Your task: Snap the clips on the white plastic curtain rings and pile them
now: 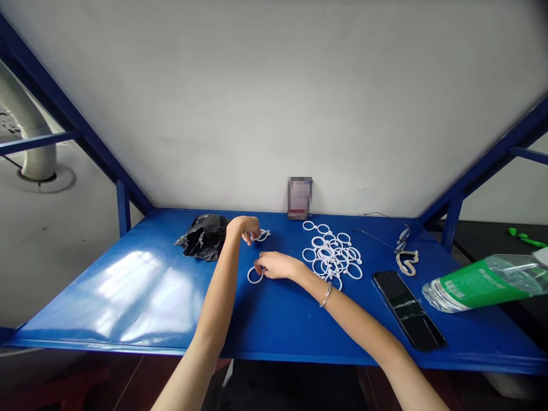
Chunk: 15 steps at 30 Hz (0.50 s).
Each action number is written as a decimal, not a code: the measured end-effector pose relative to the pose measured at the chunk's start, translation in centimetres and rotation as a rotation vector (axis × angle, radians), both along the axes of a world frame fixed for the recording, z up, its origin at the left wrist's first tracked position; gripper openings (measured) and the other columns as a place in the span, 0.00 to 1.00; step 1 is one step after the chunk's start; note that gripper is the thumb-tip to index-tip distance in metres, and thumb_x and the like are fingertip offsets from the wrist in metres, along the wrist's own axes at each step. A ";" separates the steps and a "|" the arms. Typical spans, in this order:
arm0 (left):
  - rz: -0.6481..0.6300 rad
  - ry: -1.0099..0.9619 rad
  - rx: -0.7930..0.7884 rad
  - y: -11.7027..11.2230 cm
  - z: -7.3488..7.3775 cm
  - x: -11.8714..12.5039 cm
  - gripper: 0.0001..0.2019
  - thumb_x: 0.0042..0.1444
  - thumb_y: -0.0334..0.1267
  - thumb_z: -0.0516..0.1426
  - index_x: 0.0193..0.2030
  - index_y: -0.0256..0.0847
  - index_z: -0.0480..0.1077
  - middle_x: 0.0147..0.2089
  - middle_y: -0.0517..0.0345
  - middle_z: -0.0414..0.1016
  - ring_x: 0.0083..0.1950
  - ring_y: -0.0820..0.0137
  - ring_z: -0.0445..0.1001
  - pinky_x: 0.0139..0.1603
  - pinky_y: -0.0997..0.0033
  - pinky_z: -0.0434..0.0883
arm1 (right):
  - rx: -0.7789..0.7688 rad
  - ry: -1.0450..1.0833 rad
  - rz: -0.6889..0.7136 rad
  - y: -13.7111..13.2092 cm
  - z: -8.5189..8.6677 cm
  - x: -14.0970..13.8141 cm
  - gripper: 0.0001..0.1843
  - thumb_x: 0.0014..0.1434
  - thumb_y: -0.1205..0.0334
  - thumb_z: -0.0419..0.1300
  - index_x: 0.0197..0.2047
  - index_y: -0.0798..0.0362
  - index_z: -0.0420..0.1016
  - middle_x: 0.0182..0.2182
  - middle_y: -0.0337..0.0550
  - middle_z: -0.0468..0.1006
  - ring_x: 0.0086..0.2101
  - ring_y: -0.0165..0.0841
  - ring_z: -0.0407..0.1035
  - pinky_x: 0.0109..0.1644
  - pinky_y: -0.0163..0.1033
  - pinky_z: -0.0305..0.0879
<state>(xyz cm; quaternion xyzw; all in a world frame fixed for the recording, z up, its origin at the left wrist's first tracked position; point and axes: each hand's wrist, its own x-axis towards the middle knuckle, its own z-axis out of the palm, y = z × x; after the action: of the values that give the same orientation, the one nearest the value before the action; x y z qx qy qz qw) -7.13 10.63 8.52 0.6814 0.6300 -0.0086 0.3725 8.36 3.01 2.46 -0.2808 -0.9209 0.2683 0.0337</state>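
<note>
Bent at the wrist, my left hand (249, 226) has its fingers pointing down and curled against one or more white rings (262, 235) near the table's back. The fingers partly hide these rings, so I cannot tell how many there are. Closer to me, my right hand (276, 265) pinches a single white ring (249, 279) by its right side. This ring is close to the blue tabletop; whether it touches is unclear. To the right of my hands lies a loose, overlapping heap of white rings (327, 253), each with a small nub or eyelet.
A crumpled black plastic bag (205, 237) lies left of my hands. A blurred card-like object (299, 198) leans on the wall. At right are a phone (409, 310), glasses (401, 240), a pale strap-like item (407, 262) and a green-labelled bottle (483, 283). Blue frame bars flank the table.
</note>
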 end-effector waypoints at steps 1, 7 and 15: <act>0.001 0.018 -0.026 0.0 0.2 0.1 0.05 0.43 0.35 0.62 0.23 0.36 0.71 0.25 0.49 0.78 0.25 0.65 0.76 0.32 0.68 0.74 | -0.004 0.005 0.000 0.3 0.0 0.1 0.11 0.52 0.78 0.60 0.26 0.52 0.73 0.28 0.37 0.68 0.25 0.27 0.58 0.30 0.35 0.54; -0.093 -0.045 0.107 -1.2 2.8 0.7 0.12 0.56 0.43 0.55 0.28 0.38 0.71 0.26 0.54 0.76 0.29 0.69 0.74 0.32 0.75 0.67 | 0.015 0.171 -0.137 3.4 4.1 4.1 0.02 0.56 0.68 0.63 0.32 0.55 0.75 0.37 0.44 0.74 0.35 0.31 0.67 0.38 0.35 0.61; -0.327 -0.421 0.434 -4.8 6.2 5.5 0.24 0.61 0.58 0.51 0.38 0.36 0.73 0.35 0.53 0.75 0.32 0.71 0.72 0.33 0.74 0.65 | -0.334 0.646 -0.366 3.9 9.5 10.3 0.16 0.59 0.47 0.62 0.37 0.52 0.69 0.29 0.40 0.77 0.26 0.27 0.63 0.30 0.34 0.58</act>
<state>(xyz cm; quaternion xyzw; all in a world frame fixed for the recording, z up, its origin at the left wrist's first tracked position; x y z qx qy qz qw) -1.60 5.85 14.71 0.8236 0.4088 0.2066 0.3345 18.66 6.95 11.95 -0.3431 -0.7413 0.4783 0.3224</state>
